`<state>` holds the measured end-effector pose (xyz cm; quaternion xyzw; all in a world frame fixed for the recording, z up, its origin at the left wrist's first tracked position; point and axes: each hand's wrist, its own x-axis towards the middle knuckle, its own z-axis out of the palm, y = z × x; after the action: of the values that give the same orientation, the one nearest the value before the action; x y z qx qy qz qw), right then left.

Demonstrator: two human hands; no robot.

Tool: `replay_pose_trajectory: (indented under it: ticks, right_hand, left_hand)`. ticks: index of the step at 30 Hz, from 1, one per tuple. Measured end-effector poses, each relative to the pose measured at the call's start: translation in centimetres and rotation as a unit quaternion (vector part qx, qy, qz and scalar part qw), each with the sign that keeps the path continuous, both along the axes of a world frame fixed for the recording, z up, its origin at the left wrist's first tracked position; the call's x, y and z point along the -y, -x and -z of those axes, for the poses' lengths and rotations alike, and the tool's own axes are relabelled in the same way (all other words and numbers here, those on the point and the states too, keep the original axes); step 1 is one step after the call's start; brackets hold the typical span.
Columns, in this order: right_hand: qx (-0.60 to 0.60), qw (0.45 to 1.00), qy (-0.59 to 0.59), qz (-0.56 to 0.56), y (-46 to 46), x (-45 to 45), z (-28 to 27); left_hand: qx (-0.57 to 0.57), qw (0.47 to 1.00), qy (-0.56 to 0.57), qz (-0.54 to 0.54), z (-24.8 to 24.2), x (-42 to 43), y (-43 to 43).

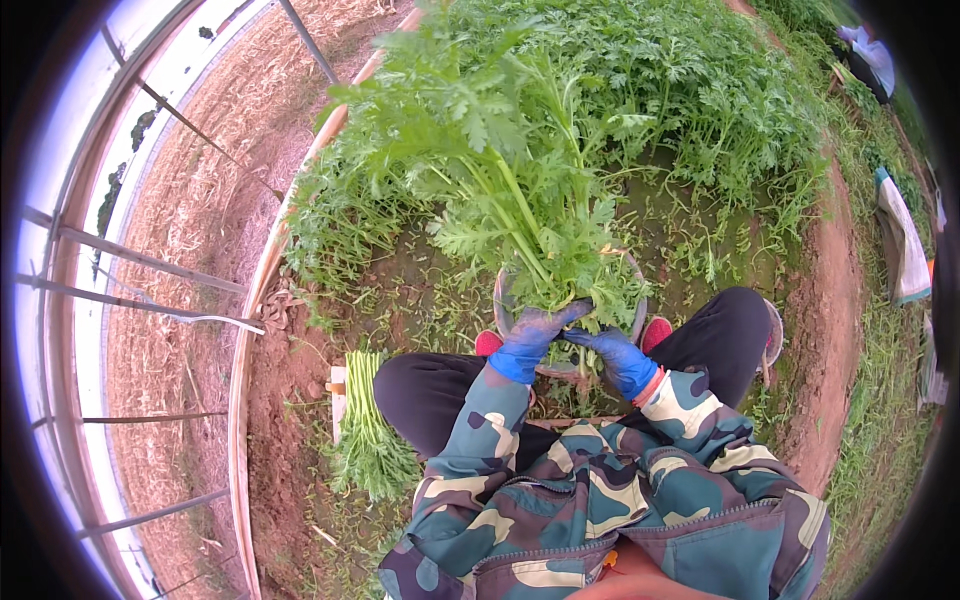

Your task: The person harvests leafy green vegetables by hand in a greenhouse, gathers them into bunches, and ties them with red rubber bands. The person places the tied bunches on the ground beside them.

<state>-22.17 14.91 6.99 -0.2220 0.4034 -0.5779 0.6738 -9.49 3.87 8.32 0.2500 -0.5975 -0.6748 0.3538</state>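
Note:
My left hand point(536, 337), in a soiled blue glove, grips the lower stems of a bunch of leafy greens point(517, 202) with deeply cut leaves. The bunch fans up and away from me. Close beside it, my gloved right hand point(615, 356) reaches in at the stem bases, where leaves partly hide its fingertips. Both hands are over a round bucket point(501, 300) standing between my feet; the greens cover most of its opening. By my left knee lies a neat bundle of cut greens point(367, 420), stem ends pointing away from me.
A dense bed of the same greens point(675, 67) grows ahead. Leaf scraps litter the soil point(405, 292) around the bucket. At left, a pale border strip point(244, 375) runs below metal greenhouse poles point(150, 300). A white sack point(900, 232) lies on the grass at right.

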Motion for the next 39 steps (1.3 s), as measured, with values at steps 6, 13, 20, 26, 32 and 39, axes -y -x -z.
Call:
replay_pose_trajectory:
  ticks: [6,13,20,26,32,39]
  right_hand:
    - [0.112,0.981,-0.055,-0.149,-0.2,0.8,0.8]
    - [-0.62,0.695,0.322,-0.169,1.0,2.0,2.3]
    - [-0.684,0.531,0.318,-0.386,0.5,2.0,-2.9]
    - [-0.742,0.459,0.361,-0.329,1.4,4.7,-1.6]
    - [-0.545,0.777,0.31,0.055,4.1,7.9,-8.3]
    - [-0.792,0.585,0.164,0.057,6.4,12.7,-8.6]
  left_hand:
    - [0.127,0.942,0.31,0.032,-0.4,0.9,-1.2]
    - [0.126,0.99,0.039,0.05,-1.9,-1.0,-1.4]
    - [0.308,0.84,0.445,-0.053,2.1,4.2,-1.6]
    - [0.302,0.916,0.218,-0.151,4.5,5.0,-3.2]
    - [0.236,0.919,0.278,-0.151,3.4,4.1,-4.7]
    - [0.344,0.883,0.258,-0.185,4.4,3.1,-4.5]
